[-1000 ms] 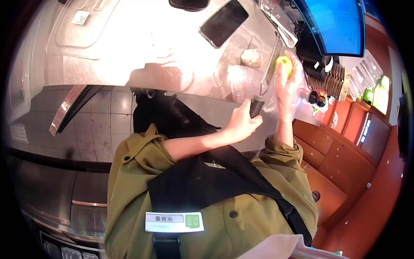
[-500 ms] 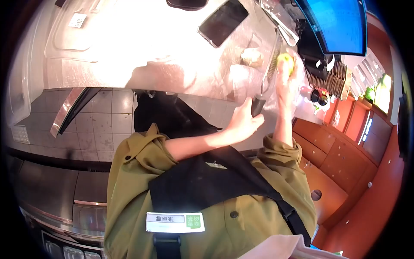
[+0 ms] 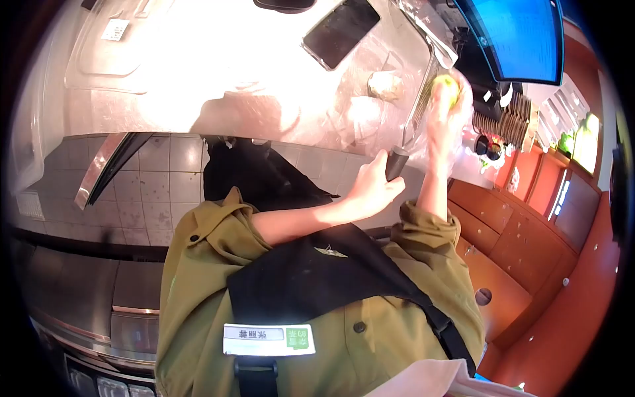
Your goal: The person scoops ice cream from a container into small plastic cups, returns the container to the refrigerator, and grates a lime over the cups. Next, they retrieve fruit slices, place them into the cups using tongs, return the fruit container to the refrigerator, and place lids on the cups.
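Note:
My left hand (image 3: 372,188) is closed around the black handle (image 3: 396,163) of a long, narrow metal grater (image 3: 421,100). The grater's blade points up and away over the counter's right end. In a clear thin glove, my right hand (image 3: 442,122) grips a yellow-green fruit (image 3: 448,90) just right of the blade. Whether fruit and blade touch is hard to tell. A pale, wrapped lump (image 3: 385,86) lies left of the grater, with crumpled clear plastic (image 3: 365,114) below it.
A black phone (image 3: 340,33) lies on the brightly lit counter (image 3: 165,118). Beyond my right hand are a blue-lit screen (image 3: 516,40) and a stack of brown lids or cups (image 3: 506,118). A clear plastic tray (image 3: 109,56) is at far left.
My right hand and the fruit have shifted slightly, first up and then right and down along the grater. My left hand keeps its grip, nearly still.

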`<action>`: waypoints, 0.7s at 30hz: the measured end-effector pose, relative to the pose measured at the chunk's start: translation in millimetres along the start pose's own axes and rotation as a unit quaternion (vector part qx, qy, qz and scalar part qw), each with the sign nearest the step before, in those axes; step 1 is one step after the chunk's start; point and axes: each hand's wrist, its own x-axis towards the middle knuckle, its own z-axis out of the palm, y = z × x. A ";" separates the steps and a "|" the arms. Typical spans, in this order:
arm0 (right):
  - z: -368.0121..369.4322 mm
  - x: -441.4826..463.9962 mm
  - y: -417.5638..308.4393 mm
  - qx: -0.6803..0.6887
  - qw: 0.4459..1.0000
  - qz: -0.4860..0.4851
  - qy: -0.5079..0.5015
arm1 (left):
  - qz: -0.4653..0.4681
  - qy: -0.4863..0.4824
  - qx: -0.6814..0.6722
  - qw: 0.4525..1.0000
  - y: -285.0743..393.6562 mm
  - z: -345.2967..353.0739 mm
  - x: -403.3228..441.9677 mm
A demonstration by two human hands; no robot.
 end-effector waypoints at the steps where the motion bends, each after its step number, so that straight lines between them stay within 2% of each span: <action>1: -0.1 3.3 -1.7 0.067 0.996 0.056 -0.001 | 0.004 -0.001 0.002 1.000 -3.2 2.1 -1.2; 3: 0.1 -2.5 6.7 0.125 0.988 0.077 -0.037 | 0.022 0.008 0.007 1.000 -4.2 -0.8 1.0; 4: -0.4 -5.3 9.4 -0.023 0.998 -0.054 -0.036 | 0.020 0.010 0.009 1.000 -5.3 -1.6 0.9; 6: -5.2 -3.1 9.1 0.034 0.999 0.002 -0.016 | 0.020 0.016 0.014 1.000 -8.1 -3.6 2.6; 8: -10.3 -2.0 -5.3 0.115 0.990 0.071 0.026 | 0.060 0.006 0.029 0.998 -12.8 -2.1 8.2; 9: -10.6 -4.9 -3.6 0.058 0.997 0.040 0.011 | 0.080 -0.001 0.037 0.996 -14.6 -1.1 8.5; 11: -6.1 -7.1 2.7 -0.052 0.998 -0.027 -0.016 | 0.042 0.003 0.028 0.999 -12.4 -3.2 4.1; 12: -2.3 -7.3 2.3 0.100 0.994 0.050 0.012 | 0.025 0.008 0.021 0.999 -7.9 -4.4 3.6; 13: -5.0 -4.7 -0.2 0.151 0.987 0.050 0.034 | 0.010 0.013 -0.007 1.000 -3.3 -4.4 2.6; 15: -6.1 -9.6 -9.9 0.022 0.999 0.036 -0.024 | -0.025 0.015 -0.059 0.998 10.1 -4.2 -4.2; 17: -3.0 -5.0 -0.7 0.024 0.999 0.024 -0.006 | 0.036 0.038 -0.030 0.998 0.2 -3.2 1.0; 19: -3.2 -9.0 2.6 0.047 0.998 0.015 0.031 | 0.039 0.032 -0.022 0.998 -10.7 -0.8 -1.9; 21: -2.7 -13.4 10.3 0.003 0.997 0.072 -0.001 | 0.006 0.001 -0.030 1.000 -1.6 -6.2 -2.2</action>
